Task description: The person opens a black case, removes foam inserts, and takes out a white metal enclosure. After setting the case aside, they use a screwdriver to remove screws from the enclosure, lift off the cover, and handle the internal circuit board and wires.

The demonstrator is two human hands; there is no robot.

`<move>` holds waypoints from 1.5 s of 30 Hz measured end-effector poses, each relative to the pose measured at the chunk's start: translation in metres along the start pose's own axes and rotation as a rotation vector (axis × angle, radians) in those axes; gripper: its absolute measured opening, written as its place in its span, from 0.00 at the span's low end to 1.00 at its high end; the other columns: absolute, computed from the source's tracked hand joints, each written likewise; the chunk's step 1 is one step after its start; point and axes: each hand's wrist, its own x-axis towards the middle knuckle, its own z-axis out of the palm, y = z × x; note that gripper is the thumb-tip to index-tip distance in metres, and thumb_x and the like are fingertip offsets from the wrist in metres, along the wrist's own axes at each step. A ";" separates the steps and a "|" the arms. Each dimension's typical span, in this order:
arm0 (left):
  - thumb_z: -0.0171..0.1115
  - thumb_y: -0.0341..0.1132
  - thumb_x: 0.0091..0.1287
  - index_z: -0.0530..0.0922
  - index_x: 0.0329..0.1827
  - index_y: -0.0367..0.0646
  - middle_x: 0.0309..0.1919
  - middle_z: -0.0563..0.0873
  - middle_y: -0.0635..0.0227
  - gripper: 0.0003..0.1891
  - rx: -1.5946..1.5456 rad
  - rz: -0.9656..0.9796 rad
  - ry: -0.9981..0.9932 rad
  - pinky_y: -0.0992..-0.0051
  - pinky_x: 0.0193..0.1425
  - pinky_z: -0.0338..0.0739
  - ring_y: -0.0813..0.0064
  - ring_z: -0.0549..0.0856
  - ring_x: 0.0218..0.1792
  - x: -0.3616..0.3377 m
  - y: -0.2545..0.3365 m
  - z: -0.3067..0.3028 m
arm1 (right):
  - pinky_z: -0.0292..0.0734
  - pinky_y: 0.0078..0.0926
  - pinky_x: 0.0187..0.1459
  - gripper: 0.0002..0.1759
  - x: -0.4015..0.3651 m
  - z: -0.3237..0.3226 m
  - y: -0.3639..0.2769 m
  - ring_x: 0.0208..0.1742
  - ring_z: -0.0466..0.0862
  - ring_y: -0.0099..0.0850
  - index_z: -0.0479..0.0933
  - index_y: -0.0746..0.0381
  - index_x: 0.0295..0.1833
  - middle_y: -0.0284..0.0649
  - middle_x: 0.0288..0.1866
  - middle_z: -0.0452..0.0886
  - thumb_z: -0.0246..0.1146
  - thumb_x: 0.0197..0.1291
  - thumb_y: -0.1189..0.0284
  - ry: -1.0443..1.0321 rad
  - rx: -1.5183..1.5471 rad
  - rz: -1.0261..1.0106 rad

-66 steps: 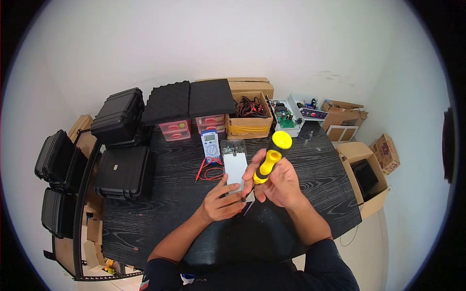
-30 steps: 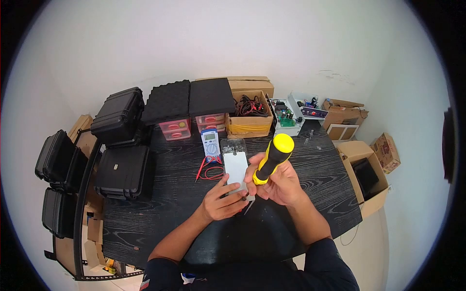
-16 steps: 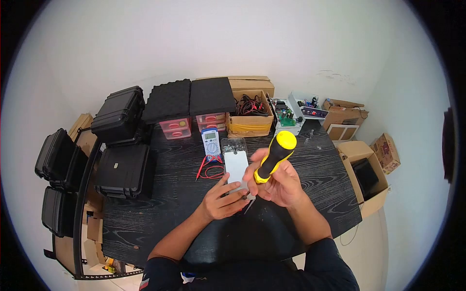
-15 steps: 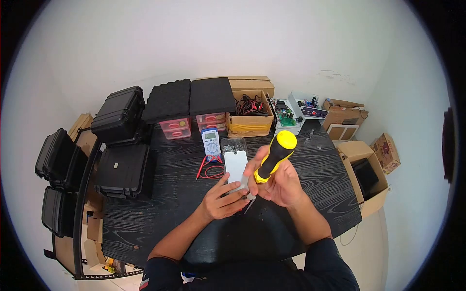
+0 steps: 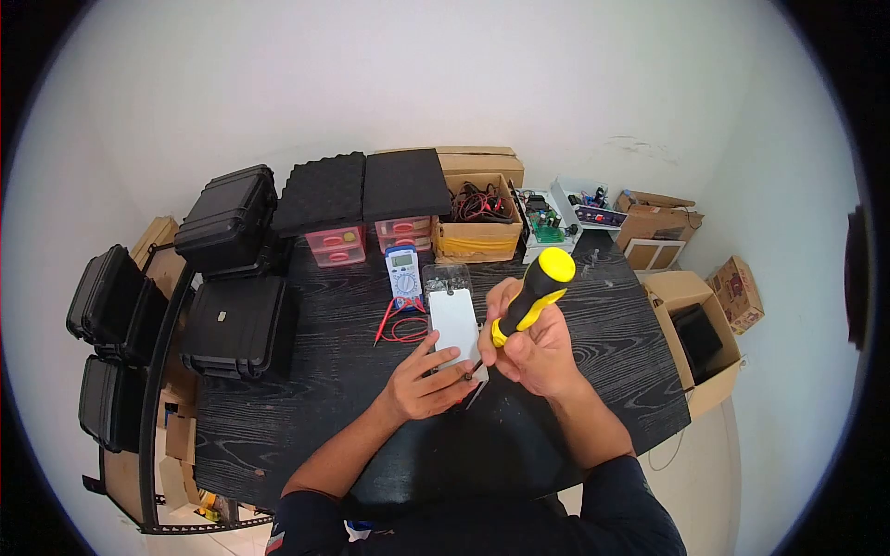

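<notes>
My right hand (image 5: pixel 535 357) is closed round a screwdriver (image 5: pixel 531 301) with a yellow and black handle, its butt pointing up toward me. The dark shaft runs down and left to the near end of a white flat-topped box (image 5: pixel 453 320), close to my left fingertips; the tip itself is hard to make out. Spread across the box's near end, my left hand (image 5: pixel 425 382) grips it. A clear tray (image 5: pixel 447 275) with small metal parts touches or lies just beyond the box's far end. Left of it lies a blue-edged multimeter (image 5: pixel 404 278) with red leads (image 5: pixel 400 327).
Black cases (image 5: pixel 234 324) stand at the left. Behind are pink drawer units (image 5: pixel 336 246) under black foam sheets (image 5: pixel 405 183), a carton of cables (image 5: pixel 477 243) and open circuit-board housings (image 5: pixel 547 218). A larger open carton (image 5: pixel 714 385) stands beyond the table's right edge.
My right hand and the screwdriver have shifted slightly right, and its fingers now curl more closely round the handle. The left hand stays on the white box, which has barely moved.
</notes>
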 end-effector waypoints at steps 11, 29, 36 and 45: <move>0.79 0.33 0.60 0.91 0.53 0.54 0.58 0.90 0.69 0.17 0.029 0.021 -0.044 0.41 0.74 0.79 0.60 0.87 0.65 0.005 0.001 -0.004 | 0.73 0.15 0.23 0.28 0.004 0.007 -0.002 0.42 0.89 0.36 0.68 0.66 0.71 0.49 0.57 0.80 0.63 0.80 0.57 0.062 0.115 -0.048; 0.71 0.39 0.64 0.90 0.62 0.52 0.61 0.89 0.69 0.22 0.007 -0.072 -0.189 0.41 0.75 0.77 0.57 0.85 0.65 0.016 0.013 -0.018 | 0.80 0.21 0.33 0.30 0.008 0.003 -0.018 0.47 0.90 0.35 0.65 0.62 0.73 0.50 0.61 0.82 0.68 0.76 0.61 0.039 0.083 0.022; 0.70 0.38 0.62 0.89 0.62 0.48 0.60 0.90 0.65 0.23 -0.016 -0.107 -0.200 0.46 0.74 0.79 0.53 0.86 0.62 0.028 0.023 -0.031 | 0.81 0.22 0.33 0.28 0.017 -0.009 -0.024 0.48 0.90 0.35 0.62 0.60 0.76 0.46 0.60 0.79 0.63 0.80 0.62 0.045 0.072 -0.146; 0.39 0.46 0.87 0.80 0.74 0.39 0.48 0.92 0.57 0.28 -0.895 -1.266 -0.053 0.73 0.42 0.78 0.75 0.84 0.37 -0.012 -0.104 0.009 | 0.82 0.23 0.42 0.22 0.072 -0.029 0.022 0.49 0.88 0.29 0.64 0.61 0.76 0.40 0.61 0.80 0.57 0.83 0.68 0.243 -0.275 -0.234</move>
